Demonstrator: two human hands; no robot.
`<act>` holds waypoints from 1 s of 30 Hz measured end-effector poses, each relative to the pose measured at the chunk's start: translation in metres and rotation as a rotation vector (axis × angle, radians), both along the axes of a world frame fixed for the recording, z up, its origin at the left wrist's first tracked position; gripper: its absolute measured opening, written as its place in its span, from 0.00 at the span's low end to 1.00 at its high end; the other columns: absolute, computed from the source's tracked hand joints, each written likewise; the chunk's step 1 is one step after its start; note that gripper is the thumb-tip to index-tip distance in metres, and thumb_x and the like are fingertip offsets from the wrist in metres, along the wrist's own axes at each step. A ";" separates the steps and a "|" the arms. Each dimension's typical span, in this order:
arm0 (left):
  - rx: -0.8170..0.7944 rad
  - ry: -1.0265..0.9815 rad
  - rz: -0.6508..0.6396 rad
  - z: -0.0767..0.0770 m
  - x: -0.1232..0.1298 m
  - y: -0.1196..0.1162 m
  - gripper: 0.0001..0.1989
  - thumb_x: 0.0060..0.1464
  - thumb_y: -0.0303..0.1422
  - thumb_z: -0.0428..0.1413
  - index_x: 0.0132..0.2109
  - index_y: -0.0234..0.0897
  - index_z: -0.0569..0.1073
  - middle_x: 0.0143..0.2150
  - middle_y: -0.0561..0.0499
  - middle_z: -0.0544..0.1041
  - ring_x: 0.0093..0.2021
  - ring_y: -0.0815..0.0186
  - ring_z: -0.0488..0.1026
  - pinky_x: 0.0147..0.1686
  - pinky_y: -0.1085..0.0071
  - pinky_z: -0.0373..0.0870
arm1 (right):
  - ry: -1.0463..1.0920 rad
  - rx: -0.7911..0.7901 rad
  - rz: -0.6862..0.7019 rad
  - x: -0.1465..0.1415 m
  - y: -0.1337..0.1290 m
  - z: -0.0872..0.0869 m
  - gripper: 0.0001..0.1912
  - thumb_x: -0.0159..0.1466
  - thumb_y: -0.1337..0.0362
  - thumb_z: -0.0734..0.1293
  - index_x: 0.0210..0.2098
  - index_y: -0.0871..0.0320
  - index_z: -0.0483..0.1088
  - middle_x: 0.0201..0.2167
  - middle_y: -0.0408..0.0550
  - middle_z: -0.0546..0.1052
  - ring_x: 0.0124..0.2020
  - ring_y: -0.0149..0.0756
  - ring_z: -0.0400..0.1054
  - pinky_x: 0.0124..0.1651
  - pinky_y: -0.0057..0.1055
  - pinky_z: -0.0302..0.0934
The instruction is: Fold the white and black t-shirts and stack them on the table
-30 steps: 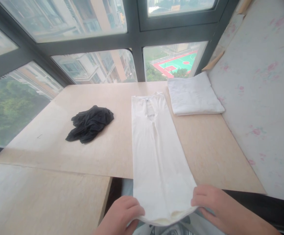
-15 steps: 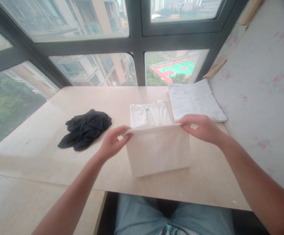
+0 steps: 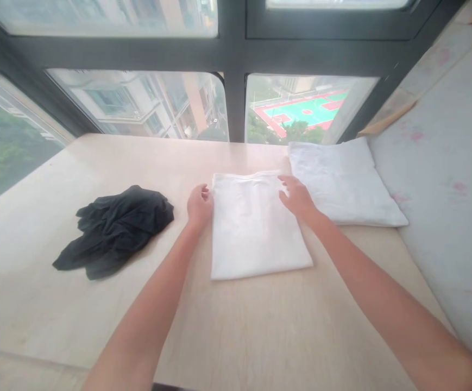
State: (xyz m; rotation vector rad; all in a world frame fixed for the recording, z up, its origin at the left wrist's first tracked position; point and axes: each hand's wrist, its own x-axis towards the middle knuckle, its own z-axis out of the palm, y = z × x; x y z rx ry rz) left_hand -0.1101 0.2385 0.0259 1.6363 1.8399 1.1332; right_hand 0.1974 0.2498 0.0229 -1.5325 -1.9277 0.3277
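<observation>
A white garment (image 3: 256, 228), folded into a rough rectangle, lies flat on the pale wooden surface (image 3: 236, 331). At its upper left edge is my left hand (image 3: 200, 205), fingers curled loosely with gaps between them and nothing held. My right hand (image 3: 296, 196) hovers at the upper right corner of the garment, thumb and fingers apart, holding nothing. Whether the fingertips touch the cloth is hard to tell.
A crumpled black cloth (image 3: 117, 231) lies to the left. At the back right, another folded white item (image 3: 341, 182) rests near the patterned wall (image 3: 455, 217). Grey-framed windows (image 3: 236, 98) stand behind the surface.
The garment's near part, held up before, now lies folded over the top. Both hands have let go of it and moved to its upper sides. The view has shifted.
</observation>
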 end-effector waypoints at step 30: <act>-0.538 -0.334 -0.084 0.022 0.015 -0.185 0.21 0.44 0.47 0.62 0.35 0.31 0.78 0.29 0.46 0.78 0.32 0.59 0.73 0.28 0.70 0.63 | 0.549 -0.865 -0.208 0.009 -0.179 0.009 0.13 0.60 0.56 0.68 0.29 0.62 0.71 0.19 0.43 0.71 0.17 0.25 0.57 0.21 0.24 0.46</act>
